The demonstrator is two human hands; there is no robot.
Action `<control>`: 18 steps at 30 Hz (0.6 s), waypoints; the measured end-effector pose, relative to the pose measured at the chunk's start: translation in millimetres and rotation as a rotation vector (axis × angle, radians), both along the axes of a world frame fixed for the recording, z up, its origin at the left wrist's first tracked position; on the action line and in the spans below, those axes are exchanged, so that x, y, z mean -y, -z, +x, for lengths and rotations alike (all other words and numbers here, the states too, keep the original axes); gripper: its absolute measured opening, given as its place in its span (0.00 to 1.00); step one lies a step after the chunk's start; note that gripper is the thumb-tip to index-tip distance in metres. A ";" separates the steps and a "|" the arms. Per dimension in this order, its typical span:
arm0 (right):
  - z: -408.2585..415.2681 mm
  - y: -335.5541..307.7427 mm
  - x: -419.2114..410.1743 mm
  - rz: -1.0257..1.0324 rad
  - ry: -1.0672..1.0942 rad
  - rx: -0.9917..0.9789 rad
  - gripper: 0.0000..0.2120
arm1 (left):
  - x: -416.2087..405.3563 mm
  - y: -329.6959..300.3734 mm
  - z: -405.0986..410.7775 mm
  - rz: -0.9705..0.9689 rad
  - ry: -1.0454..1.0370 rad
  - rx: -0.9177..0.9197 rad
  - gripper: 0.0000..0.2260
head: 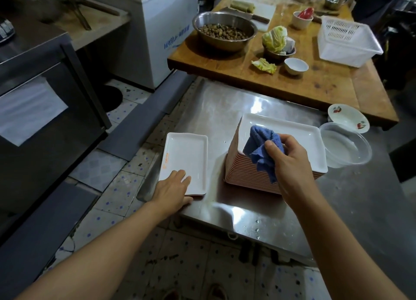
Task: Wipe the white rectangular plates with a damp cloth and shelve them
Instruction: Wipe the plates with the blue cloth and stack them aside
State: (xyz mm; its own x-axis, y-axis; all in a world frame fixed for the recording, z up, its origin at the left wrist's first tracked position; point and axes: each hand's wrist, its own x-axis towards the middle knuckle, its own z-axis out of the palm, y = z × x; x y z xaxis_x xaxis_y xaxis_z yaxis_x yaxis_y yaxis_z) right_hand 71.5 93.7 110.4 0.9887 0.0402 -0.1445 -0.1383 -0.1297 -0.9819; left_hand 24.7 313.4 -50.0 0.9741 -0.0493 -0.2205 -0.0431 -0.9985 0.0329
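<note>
Two plate groups on the steel surface: a single white plate lower left of centre, and a tall plate stack right of centre. Left hand lies flat, fingers straight, on the single plate's near corner. Right hand grips a bunched blue cloth over the stack's top plate; contact probably, hard to tell. Clear tub just right of the stack.

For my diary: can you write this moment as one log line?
left hand: rests on single white rectangular plate | right hand: grips blue cloth over tall plate stack
</note>
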 end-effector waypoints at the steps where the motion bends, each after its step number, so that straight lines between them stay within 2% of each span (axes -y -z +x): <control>1: -0.2 0.4 1.1 0.001 0.000 -0.003 0.06 | 0.4 -1.5 0.7 -0.007 -0.002 -0.004 0.25; 7: 0.2 2.5 8.9 0.014 0.000 -0.009 0.03 | 8.6 -16.5 9.3 -0.101 -0.096 -0.048 0.24; 10: 4.8 1.9 14.3 -0.033 0.039 0.041 0.02 | 23.5 -44.2 24.1 -0.333 -0.200 0.024 0.26; 14: 18.7 -1.3 12.1 -0.080 0.090 0.159 0.04 | 51.6 -89.1 54.2 -0.724 -0.302 0.126 0.23; 18: 47.9 12.4 -0.6 -0.377 0.030 0.334 0.07 | 76.2 -116.7 79.9 -0.888 -0.373 0.086 0.23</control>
